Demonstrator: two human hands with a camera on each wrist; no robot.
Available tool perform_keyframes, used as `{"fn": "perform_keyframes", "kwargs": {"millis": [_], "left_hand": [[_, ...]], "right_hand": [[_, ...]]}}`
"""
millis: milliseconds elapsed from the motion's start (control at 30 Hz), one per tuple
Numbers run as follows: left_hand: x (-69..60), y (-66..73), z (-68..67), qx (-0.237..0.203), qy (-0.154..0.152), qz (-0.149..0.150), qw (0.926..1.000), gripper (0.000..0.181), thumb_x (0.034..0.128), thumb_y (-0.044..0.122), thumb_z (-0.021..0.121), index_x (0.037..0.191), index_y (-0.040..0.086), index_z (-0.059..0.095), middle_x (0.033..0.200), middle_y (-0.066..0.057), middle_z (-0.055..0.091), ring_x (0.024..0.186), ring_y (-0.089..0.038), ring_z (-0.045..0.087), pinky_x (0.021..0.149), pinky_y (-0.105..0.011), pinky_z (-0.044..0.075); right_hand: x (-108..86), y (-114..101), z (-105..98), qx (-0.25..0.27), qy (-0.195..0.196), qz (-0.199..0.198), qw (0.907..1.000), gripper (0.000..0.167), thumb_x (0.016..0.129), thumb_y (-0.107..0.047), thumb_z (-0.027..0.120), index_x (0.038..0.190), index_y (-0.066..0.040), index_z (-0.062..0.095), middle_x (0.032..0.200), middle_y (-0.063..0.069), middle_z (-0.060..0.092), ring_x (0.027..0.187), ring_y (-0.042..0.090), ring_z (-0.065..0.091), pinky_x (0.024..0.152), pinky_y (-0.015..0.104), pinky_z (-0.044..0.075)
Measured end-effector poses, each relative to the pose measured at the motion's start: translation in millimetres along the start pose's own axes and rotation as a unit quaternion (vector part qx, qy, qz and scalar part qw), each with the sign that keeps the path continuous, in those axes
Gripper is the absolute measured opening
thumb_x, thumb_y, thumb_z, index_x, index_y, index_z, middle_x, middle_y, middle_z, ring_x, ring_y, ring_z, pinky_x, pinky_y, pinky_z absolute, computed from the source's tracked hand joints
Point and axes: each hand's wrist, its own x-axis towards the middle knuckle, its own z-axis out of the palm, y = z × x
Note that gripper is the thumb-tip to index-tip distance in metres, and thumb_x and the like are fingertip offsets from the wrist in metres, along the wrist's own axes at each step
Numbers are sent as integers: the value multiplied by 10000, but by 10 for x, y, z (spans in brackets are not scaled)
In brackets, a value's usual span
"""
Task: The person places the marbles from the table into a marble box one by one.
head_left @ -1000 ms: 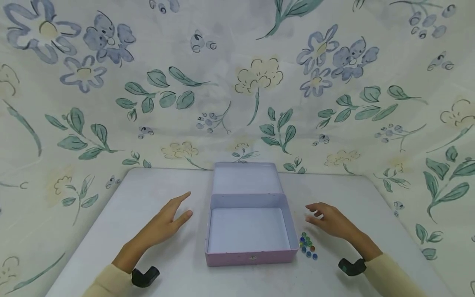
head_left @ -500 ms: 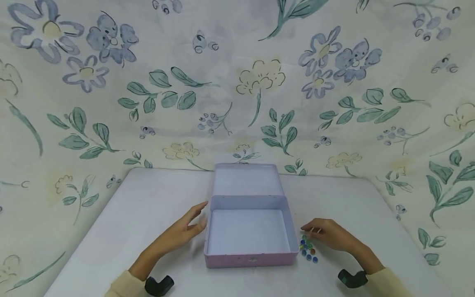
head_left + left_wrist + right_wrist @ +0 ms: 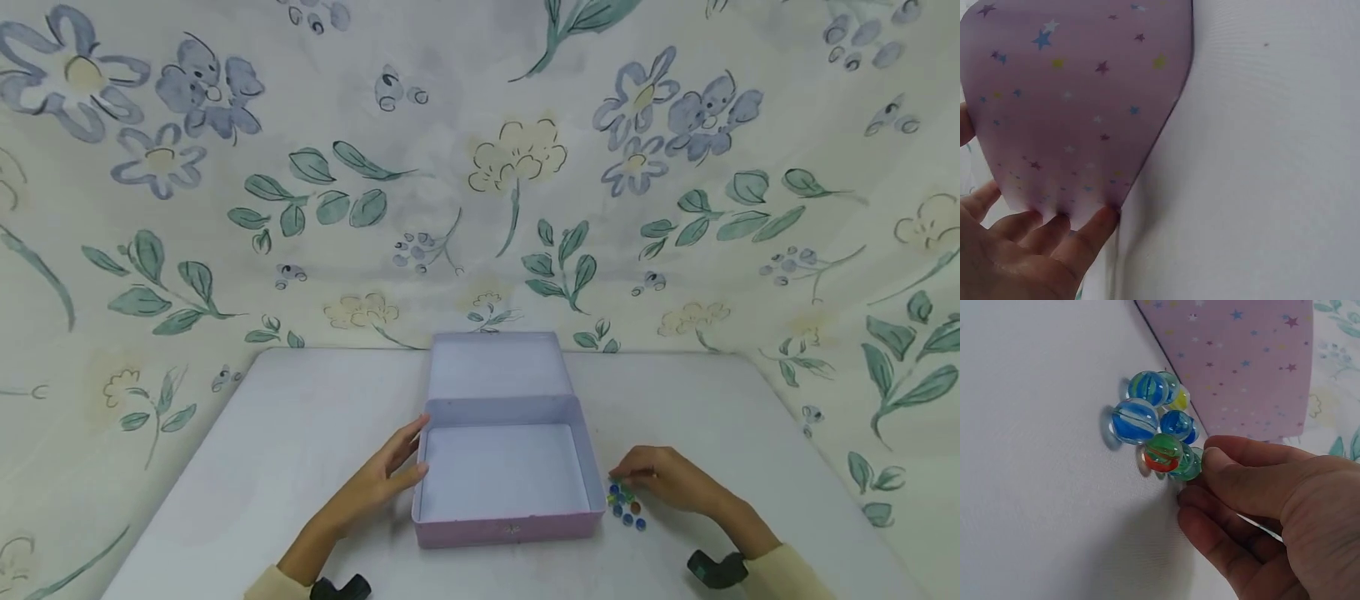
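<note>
A pink box (image 3: 516, 528) with a pale inside stands with its lid raised at the back. My left hand (image 3: 378, 483) rests its fingertips against the box's left wall; in the left wrist view, the fingers (image 3: 1088, 240) touch the star-patterned side (image 3: 1079, 112). Beside the box's right wall lies a cluster of glass marbles (image 3: 627, 519), blue, green, yellow and orange. Over its back end, my right hand (image 3: 675, 482) has thumb and forefinger together. The right wrist view shows these fingertips (image 3: 1205, 456) pinching a green marble (image 3: 1192, 467), partly hidden by the thumb.
The white table (image 3: 300, 417) reaches back to a hanging floral cloth (image 3: 450, 167). The raised lid (image 3: 498, 365) stands between the box and the cloth. A dark wrist device (image 3: 717, 570) sits at the right sleeve, another (image 3: 342, 588) at the left.
My left hand has moved right and forward-down onto the box's left wall. My right hand has come down to the marbles, its thumb and forefinger closing at the near-back green one.
</note>
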Motion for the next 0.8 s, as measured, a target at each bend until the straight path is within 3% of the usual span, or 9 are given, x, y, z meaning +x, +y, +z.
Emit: {"fn": "perform_keyframes", "kwargs": {"millis": [133,300,600,800], "left_hand": [[-7,-59,19,10,66,40,10000,695,1033,214,542,1611,182,158,1683,-147,92,1510,-461,159,1171,-647,219],[35,-85,19,12,133,132,9998,682,1033,217,541,1608,205,174,1684,-134,103,1511,-448,171,1175,-641,214],[35,-88,32,-200,130,52,9997,684,1032,212,540,1609,216,172,1688,-118,84,1518,-443,157,1175,-640,225],[28,-108,34,-296,107,115,9994,675,1038,203,524,1610,227,165,1691,-114,72,1519,-443,149,1177,-639,220]], "right_hand": [[9,6,27,-58,-67,-38,10000,196,903,-20,687,1053,-119,765,1009,-26,745,931,34,675,805,215,575],[35,-4,41,-259,146,-75,9995,181,893,-14,691,1022,-117,765,979,-20,740,898,19,664,769,211,576],[97,-140,52,-369,-3,544,9978,146,891,-22,697,993,-106,759,950,-42,719,850,-1,630,735,196,558],[143,-173,57,-531,-116,531,9971,143,878,-22,715,991,-96,764,948,-38,717,845,12,635,726,196,558]]}}
